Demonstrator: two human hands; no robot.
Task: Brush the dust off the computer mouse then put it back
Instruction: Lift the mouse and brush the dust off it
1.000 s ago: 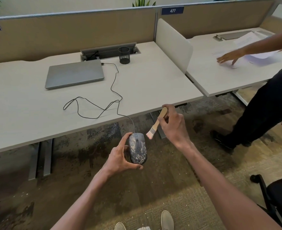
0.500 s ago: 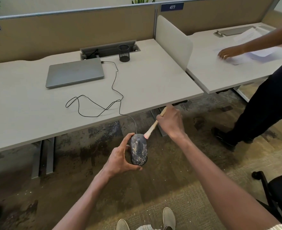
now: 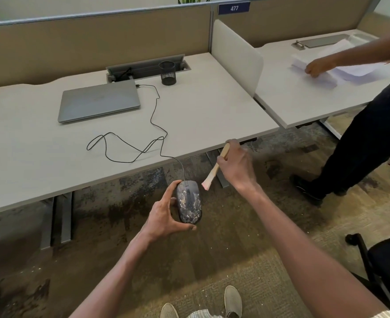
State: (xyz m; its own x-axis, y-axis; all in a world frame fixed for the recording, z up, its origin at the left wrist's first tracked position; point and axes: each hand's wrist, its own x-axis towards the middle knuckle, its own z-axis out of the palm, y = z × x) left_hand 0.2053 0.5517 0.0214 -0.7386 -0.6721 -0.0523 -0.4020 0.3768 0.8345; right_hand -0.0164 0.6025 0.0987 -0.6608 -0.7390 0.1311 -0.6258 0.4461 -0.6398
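A dark computer mouse (image 3: 189, 201), speckled with pale dust, is held in my left hand (image 3: 164, 216) below the desk's front edge, over the carpet. Its black cable (image 3: 152, 115) runs up onto the desk (image 3: 28, 152) and loops to a closed grey laptop (image 3: 98, 101). My right hand (image 3: 236, 165) grips the wooden handle of a small paintbrush (image 3: 213, 172). The brush's pale bristles hang just right of the mouse's front end, a small gap apart.
A black mesh pen cup (image 3: 168, 73) stands behind the laptop by a cable hatch (image 3: 143, 67). A white divider panel (image 3: 235, 56) separates a second desk, where another person (image 3: 361, 138) handles papers (image 3: 341, 67). A black office chair (image 3: 382, 267) is at lower right.
The brush touched the mouse's front half a second ago; now its bristles have swung off to the right, clear of the mouse. My left hand keeps holding the mouse in about the same place.
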